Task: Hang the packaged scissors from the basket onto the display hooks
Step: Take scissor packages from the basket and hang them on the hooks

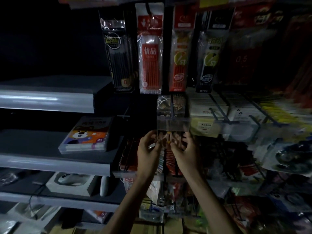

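Both my hands are raised to the dim display rack at centre. My left hand (148, 146) and my right hand (184, 146) pinch the two sides of a clear packet (167, 141) with orange and red print, just under a transparent price strip (173, 124). The packet's contents are too dark and blurred to make out. More packets (170, 105) hang on a hook (172, 105) right above that strip. The basket is out of sight.
Pen refill packs (150, 68) hang in a row above. Grey shelves on the left carry a marker box (87, 135) and boxed mice (70, 183). Wire hooks with packaged goods (236, 115) crowd the right side. Red packets (128, 159) hang left of my hands.
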`<action>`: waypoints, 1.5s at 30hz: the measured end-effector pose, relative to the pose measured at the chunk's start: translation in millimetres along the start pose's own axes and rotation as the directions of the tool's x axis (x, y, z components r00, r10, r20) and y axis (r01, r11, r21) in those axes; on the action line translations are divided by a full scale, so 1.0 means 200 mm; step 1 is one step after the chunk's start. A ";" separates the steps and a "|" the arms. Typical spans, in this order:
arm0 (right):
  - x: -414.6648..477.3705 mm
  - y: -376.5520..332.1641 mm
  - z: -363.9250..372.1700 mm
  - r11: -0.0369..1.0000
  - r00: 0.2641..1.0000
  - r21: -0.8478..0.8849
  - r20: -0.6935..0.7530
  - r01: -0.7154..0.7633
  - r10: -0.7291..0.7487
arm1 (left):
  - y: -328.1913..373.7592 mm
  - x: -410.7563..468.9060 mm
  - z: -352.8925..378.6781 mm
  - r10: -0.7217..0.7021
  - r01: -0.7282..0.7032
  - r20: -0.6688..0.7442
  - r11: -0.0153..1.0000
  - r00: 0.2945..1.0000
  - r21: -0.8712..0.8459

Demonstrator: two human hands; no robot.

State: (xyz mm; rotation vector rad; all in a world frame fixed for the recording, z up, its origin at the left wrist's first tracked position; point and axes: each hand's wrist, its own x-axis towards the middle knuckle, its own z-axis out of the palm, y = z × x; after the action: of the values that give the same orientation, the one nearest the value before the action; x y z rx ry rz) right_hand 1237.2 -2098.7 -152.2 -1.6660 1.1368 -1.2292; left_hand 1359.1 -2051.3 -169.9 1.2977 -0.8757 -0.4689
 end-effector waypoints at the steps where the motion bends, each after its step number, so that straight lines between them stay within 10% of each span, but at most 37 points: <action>1: 0.01 0.01 0.01 1.000 1.000 -0.004 -0.005 0.000 0.000 | 0.00 0.01 0.01 0.001 -0.001 0.000 1.000 1.000 0.011; 45: -0.27 0.08 -0.05 0.988 0.994 -0.106 -0.009 0.112 -0.113 | -0.03 -0.18 -0.15 -0.047 0.035 0.065 0.984 0.997 0.175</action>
State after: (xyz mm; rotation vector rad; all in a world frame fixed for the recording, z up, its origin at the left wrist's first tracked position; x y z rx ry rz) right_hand 1215.8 -2054.0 -180.0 -1.8239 1.1470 -1.2726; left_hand 1361.4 -2008.0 -187.1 1.4687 -0.9658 -0.4796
